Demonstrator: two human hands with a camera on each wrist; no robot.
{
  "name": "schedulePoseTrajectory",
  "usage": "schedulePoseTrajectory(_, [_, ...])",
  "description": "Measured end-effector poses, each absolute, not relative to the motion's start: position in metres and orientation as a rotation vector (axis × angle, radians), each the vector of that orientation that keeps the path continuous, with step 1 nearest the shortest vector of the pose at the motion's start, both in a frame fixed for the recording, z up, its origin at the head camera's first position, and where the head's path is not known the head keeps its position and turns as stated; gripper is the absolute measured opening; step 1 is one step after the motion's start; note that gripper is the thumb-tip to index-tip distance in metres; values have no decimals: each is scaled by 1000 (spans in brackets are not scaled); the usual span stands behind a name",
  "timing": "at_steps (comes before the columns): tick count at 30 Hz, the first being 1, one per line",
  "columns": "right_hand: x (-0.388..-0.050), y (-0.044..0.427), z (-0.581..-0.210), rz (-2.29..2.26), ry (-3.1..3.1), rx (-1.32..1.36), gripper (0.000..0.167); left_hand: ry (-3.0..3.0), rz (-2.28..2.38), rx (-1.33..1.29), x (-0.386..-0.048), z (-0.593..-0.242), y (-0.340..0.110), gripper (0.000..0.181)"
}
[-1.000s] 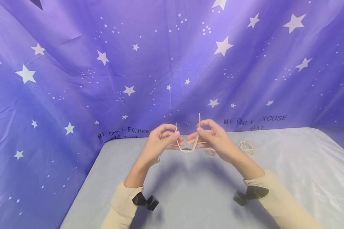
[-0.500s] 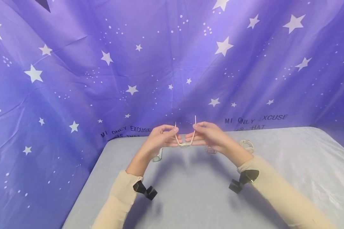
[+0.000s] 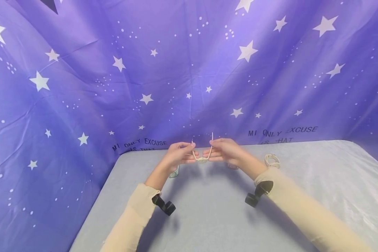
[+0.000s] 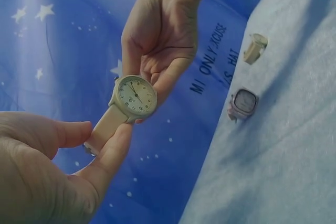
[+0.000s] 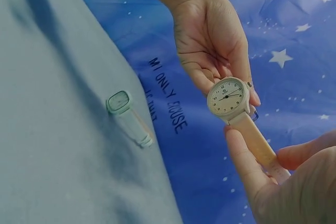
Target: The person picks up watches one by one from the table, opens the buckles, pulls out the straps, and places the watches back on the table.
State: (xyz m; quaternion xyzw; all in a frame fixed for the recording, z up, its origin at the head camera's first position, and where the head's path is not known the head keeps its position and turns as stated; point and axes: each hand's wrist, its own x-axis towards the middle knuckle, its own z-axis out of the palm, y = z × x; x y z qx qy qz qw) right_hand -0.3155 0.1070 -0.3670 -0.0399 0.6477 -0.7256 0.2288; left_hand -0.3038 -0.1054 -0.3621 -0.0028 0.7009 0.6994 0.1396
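A round-dialled watch with a cream strap point(image 3: 202, 160) hangs between both hands above the table, its two strap ends pointing up. The left hand point(image 3: 177, 154) pinches one strap end between thumb and fingers; the right hand point(image 3: 228, 151) pinches the other. In the left wrist view, the dial point(image 4: 136, 96) faces the camera, with the left hand point(image 4: 47, 161) on the strap and the right hand point(image 4: 163, 35) behind. The right wrist view shows the dial point(image 5: 228, 97), the right hand point(image 5: 299, 182) on the strap and the left hand point(image 5: 212, 40) beyond.
On the grey table cover point(image 3: 208, 210) lie a green watch point(image 3: 174, 172) by the left wrist, a pink watch point(image 3: 232, 166) partly behind the right hand, and a beige watch point(image 3: 272, 161) farther right. A purple star-patterned curtain point(image 3: 176, 70) stands behind the table.
Both hands have drawn slightly closer together with the watch, the right one moving left. The right forearm has shifted left, and the green watch shows more than a second ago.
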Motion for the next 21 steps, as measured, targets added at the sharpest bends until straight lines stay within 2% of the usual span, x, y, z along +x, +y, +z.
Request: schedulePoseTrajectory(21, [-336, 93, -416, -1921, 1811, -29, 51, 2121, 1992, -115, -325, -409, -108, 35])
